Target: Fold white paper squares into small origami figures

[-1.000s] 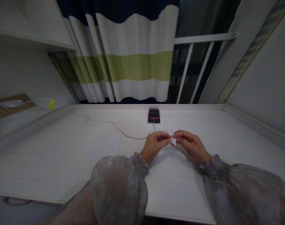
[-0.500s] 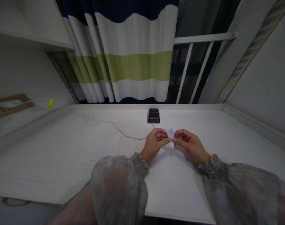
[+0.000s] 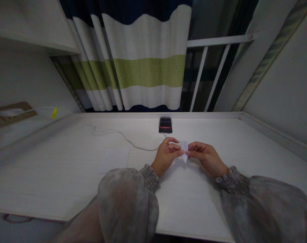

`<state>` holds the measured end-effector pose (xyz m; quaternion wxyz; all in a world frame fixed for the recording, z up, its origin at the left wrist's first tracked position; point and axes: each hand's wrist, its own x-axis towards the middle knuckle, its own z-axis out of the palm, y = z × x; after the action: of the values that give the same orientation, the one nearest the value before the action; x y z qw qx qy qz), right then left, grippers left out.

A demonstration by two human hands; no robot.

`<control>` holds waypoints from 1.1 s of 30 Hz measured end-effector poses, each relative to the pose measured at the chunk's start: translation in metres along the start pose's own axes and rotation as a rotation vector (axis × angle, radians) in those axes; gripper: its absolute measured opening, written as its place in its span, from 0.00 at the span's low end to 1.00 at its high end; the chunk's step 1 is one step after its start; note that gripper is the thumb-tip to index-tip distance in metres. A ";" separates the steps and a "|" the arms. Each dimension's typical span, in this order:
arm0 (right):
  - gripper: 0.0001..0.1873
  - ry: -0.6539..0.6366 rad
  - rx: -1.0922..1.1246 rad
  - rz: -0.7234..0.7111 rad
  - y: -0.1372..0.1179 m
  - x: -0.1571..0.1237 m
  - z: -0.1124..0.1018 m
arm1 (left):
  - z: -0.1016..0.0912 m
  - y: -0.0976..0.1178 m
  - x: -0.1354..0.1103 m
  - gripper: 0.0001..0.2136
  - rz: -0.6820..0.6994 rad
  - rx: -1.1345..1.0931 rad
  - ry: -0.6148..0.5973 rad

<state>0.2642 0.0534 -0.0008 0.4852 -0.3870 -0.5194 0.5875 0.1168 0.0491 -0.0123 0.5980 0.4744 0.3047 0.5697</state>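
Observation:
A small piece of folded white paper (image 3: 185, 147) is held between my two hands over the white desk, its pointed end towards me. My left hand (image 3: 168, 152), with a ring on one finger, pinches the paper's left edge between thumb and fingers; its index finger is lifted a little away. From the other side my right hand (image 3: 205, 156) grips the right edge, thumb in front and fingers curled behind. Both thumb tips nearly meet at the middle of the paper. The finer folds are too small to make out.
Beyond my left hand a phone (image 3: 165, 125) lies at the back of the desk (image 3: 54, 168), with a white cable (image 3: 133, 144) running left from it. A flat sheet of white paper (image 3: 115, 159) lies left of my hands. A curtain (image 3: 148, 71) hangs behind.
The folded paper has dropped slightly towards me. My left index finger has lifted off, and both thumbs have shifted on the paper. The phone, cable and flat sheet have not moved.

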 end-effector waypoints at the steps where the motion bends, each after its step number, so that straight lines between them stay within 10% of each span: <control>1: 0.12 -0.004 0.003 0.012 -0.001 -0.001 0.000 | 0.000 0.000 0.000 0.20 -0.007 -0.003 -0.001; 33: 0.15 -0.057 -0.173 -0.050 0.003 -0.003 0.004 | 0.001 0.000 0.001 0.25 -0.091 -0.006 0.117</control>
<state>0.2603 0.0498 -0.0033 0.4496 -0.3976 -0.5912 0.5388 0.1182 0.0501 -0.0114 0.6058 0.4242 0.3587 0.5695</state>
